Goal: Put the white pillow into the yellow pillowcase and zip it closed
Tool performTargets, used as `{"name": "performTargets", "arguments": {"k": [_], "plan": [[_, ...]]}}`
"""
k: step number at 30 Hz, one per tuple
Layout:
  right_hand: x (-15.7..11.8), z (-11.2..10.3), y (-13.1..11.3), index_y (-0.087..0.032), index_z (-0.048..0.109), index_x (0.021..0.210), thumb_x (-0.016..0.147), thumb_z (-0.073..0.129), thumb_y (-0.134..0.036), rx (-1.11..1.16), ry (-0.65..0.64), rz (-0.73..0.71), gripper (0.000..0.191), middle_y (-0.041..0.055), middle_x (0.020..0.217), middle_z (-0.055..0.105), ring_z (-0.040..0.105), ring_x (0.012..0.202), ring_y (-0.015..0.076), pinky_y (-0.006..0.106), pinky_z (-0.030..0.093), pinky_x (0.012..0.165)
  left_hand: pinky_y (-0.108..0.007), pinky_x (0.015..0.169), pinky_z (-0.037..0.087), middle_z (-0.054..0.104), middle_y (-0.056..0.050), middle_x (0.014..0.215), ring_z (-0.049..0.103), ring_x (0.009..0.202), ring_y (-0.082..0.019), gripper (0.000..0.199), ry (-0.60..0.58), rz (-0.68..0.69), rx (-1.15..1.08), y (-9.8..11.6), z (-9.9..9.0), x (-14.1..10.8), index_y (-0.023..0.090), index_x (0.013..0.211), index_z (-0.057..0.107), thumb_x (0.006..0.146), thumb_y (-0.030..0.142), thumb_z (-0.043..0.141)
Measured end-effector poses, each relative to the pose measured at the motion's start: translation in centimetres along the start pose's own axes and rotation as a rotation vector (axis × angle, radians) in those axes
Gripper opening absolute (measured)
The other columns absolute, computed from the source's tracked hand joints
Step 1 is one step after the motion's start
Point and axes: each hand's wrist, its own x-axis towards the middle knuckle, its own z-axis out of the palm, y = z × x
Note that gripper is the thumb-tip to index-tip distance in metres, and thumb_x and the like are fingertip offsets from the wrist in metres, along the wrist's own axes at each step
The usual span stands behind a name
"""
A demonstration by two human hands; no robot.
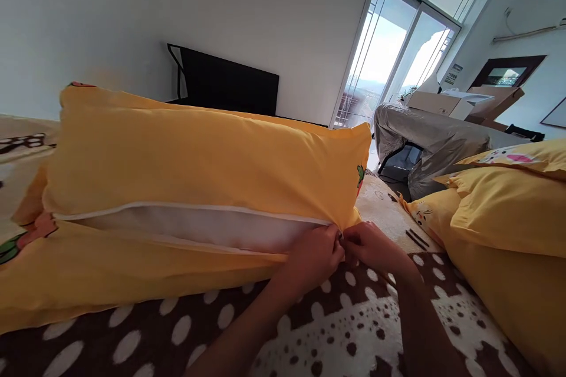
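A long yellow cushion cover stands on its side across the bed, its zipper gaping along most of its length. Through the gap shows a white inner cushion. At the right end of the opening, my left hand is closed, pinching the cover's edge. My right hand meets it there, fingers pressed together at the zipper's end. A tiny dark piece shows between the two hands; the fingers partly hide it.
A brown and cream spotted blanket lies beneath. More yellow cushions are piled at the right. Behind stand a black panel, a grey-covered piece of furniture bearing cardboard boxes, and a glass door.
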Motion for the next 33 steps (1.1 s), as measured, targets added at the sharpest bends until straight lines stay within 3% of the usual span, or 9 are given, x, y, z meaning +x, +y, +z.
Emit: {"name": "performTargets", "arguments": {"k": [4, 6, 14, 21, 27, 33], "plan": [[-0.6, 0.4, -1.0, -0.017, 0.056, 0.075, 0.080, 0.050, -0.024, -0.326, 0.293, 0.067, 0.010, 0.0013, 0.069, 0.063, 0.051, 0.059, 0.0121, 0.025, 0.022, 0.053, -0.027, 0.058, 0.026, 0.059, -0.003, 0.076, 0.047, 0.065, -0.013, 0.012, -0.009, 0.002, -0.095, 0.2, -0.2, 0.2, 0.017, 0.077, 0.047, 0.080, 0.024, 0.039], [-0.9, 0.5, -1.4, -0.018, 0.054, 0.087, 0.083, 0.049, -0.023, -0.388, 0.338, 0.031, 0.008, 0.0014, 0.078, 0.065, 0.053, 0.061, 0.0123, 0.025, 0.021, 0.054, -0.026, 0.058, 0.028, 0.058, -0.003, 0.075, 0.046, 0.064, -0.013, 0.013, -0.012, 0.001, -0.158, 0.3, -0.4, 0.2, 0.016, 0.075, 0.046, 0.081, 0.024, 0.039], [-0.5, 1.0, -1.0, -0.018, 0.054, 0.080, 0.085, 0.049, -0.018, -0.572, 0.299, -0.171, 0.007, 0.0032, 0.076, 0.066, 0.055, 0.064, 0.0156, 0.029, 0.020, 0.059, -0.025, 0.066, 0.037, 0.062, -0.004, 0.083, 0.054, 0.073, -0.014, 0.017, 0.005, 0.015, -0.171, 0.1, -0.7, 0.1, 0.016, 0.083, 0.054, 0.084, 0.024, 0.039], [-0.1, 0.8, -0.5, -0.018, 0.050, 0.076, 0.082, 0.049, -0.013, -0.522, 0.299, -0.198, 0.008, 0.0014, 0.073, 0.065, 0.049, 0.060, 0.0131, 0.027, 0.021, 0.060, -0.031, 0.062, 0.036, 0.063, -0.005, 0.086, 0.058, 0.075, -0.020, 0.019, 0.082, -0.001, 0.210, 0.9, -0.6, -0.2, 0.017, 0.088, 0.054, 0.087, 0.023, 0.036], [-0.2, 0.3, 0.3, -0.018, 0.040, 0.067, 0.079, 0.044, -0.012, -0.472, 0.329, -0.223, 0.015, -0.0010, 0.062, 0.058, 0.035, 0.054, 0.0116, 0.026, 0.020, 0.058, -0.037, 0.070, 0.040, 0.059, -0.008, 0.084, 0.055, 0.080, -0.023, 0.021, 0.186, 0.166, 0.563, 1.3, 0.0, -0.4, 0.014, 0.083, 0.054, 0.085, 0.010, 0.034], [0.2, 0.3, 1.0, -0.018, 0.036, 0.062, 0.076, 0.047, -0.016, -0.393, 0.345, -0.247, 0.018, -0.0021, 0.055, 0.048, 0.031, 0.054, 0.0113, 0.025, 0.021, 0.058, -0.037, 0.067, 0.041, 0.056, -0.006, 0.073, 0.054, 0.073, -0.022, 0.017, 0.282, 0.145, 0.602, 1.2, -0.4, -0.5, 0.014, 0.076, 0.054, 0.082, 0.009, 0.039]]}}
